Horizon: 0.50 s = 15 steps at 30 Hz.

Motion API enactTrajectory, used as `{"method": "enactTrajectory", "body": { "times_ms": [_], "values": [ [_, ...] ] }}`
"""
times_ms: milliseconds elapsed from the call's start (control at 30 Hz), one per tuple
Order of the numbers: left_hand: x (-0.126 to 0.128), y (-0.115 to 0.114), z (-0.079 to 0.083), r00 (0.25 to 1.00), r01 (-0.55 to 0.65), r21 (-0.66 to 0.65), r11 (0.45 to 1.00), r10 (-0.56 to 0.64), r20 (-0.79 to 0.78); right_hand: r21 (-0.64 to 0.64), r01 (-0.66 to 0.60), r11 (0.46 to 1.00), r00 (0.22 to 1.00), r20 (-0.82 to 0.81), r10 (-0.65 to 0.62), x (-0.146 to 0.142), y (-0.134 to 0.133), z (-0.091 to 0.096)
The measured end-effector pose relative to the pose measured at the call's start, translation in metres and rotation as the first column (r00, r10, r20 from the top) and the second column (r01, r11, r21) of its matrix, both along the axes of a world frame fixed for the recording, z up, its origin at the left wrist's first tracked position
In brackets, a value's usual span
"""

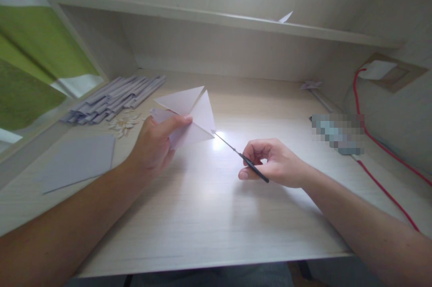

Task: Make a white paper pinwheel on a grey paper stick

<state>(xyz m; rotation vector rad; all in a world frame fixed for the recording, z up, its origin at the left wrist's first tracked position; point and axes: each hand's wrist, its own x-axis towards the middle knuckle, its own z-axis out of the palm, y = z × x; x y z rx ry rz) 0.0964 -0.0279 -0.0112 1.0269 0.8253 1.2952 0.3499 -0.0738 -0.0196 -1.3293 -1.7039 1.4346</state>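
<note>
My left hand (158, 143) pinches a white paper square (202, 114) near its centre, thumb on top. Slits run from the paper's corners toward the middle, parting it into triangular flaps. In my right hand (266, 161) is a pair of scissors (254, 168) with black handles, fingers curled round them. The thin blades point up and left, and their tips meet the right-hand corner of the paper. How far the blades are parted is too fine to make out. Both hands are raised over the pale wooden desk (209, 224).
Rolled paper tubes (118, 96) are stacked at the back left, beside small pale pieces (124, 123). A stack of white paper (81, 161) lies front left. At right are a paper pinwheel (312, 85), a blurred-out device (335, 134) and a red cable (388, 192). A shelf (216, 19) overhangs the back.
</note>
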Motion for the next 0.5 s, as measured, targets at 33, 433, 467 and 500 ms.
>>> {"method": "enactTrajectory", "body": {
  "times_ms": [33, 433, 467, 500],
  "values": [
    [0.0001, -0.0003, 0.0002, 1.000, 0.006, 0.007, 1.000, -0.006, 0.000, 0.000, 0.000, 1.000, 1.000, -0.003, 0.000, 0.0002, -0.0002, -0.0001],
    [0.0028, 0.0056, -0.0043, 0.999, -0.036, 0.082, 0.996, 0.035, 0.024, -0.027, 0.016, 1.000, 0.999, -0.038, -0.017, 0.0006, 0.0022, -0.0027],
    [0.0031, 0.0062, -0.0050, 0.999, -0.034, 0.087, 0.996, 0.032, 0.025, -0.027, 0.015, 1.000, 0.999, -0.038, -0.016, 0.0014, 0.0018, -0.0025],
    [0.0035, 0.0068, -0.0057, 0.999, -0.027, 0.092, 0.995, 0.024, 0.027, -0.028, 0.014, 1.000, 0.999, -0.038, -0.016, 0.0022, 0.0012, -0.0023]
  ]
}}
